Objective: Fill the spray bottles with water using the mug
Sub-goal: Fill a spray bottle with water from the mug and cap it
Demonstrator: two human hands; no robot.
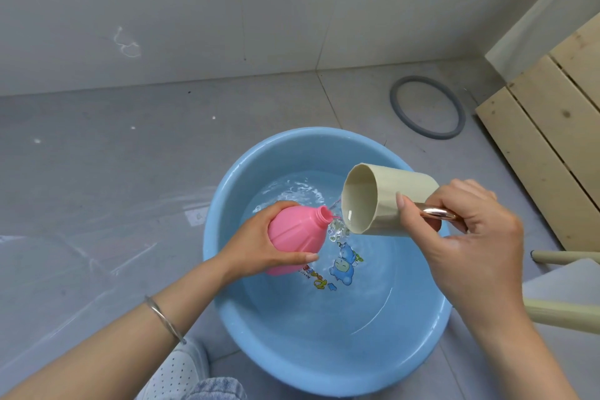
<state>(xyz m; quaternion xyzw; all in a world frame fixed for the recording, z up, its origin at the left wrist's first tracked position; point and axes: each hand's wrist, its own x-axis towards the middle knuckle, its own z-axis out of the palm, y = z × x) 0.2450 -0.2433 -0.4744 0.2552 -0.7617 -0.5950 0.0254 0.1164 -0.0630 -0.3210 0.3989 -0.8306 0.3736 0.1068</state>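
Over the round blue plastic basin (227, 269) of water, the left hand (259, 247) gripped the pink plastic spray bottle (293, 234), tilted, its open neck toward the mug. The right hand (470, 237) held the beige plastic mug (386, 201) by its shiny metallic handle (436, 213), tipped sideways just beside the neck, water spilling between them into the basin.

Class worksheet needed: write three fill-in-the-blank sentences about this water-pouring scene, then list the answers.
1. The left hand grips a bottle coloured ____.
2. The right hand holds the tilted mug by its ____.
3. Water spills from the mug into the basin, which is ____ in colour.
Answers: pink; handle; blue.
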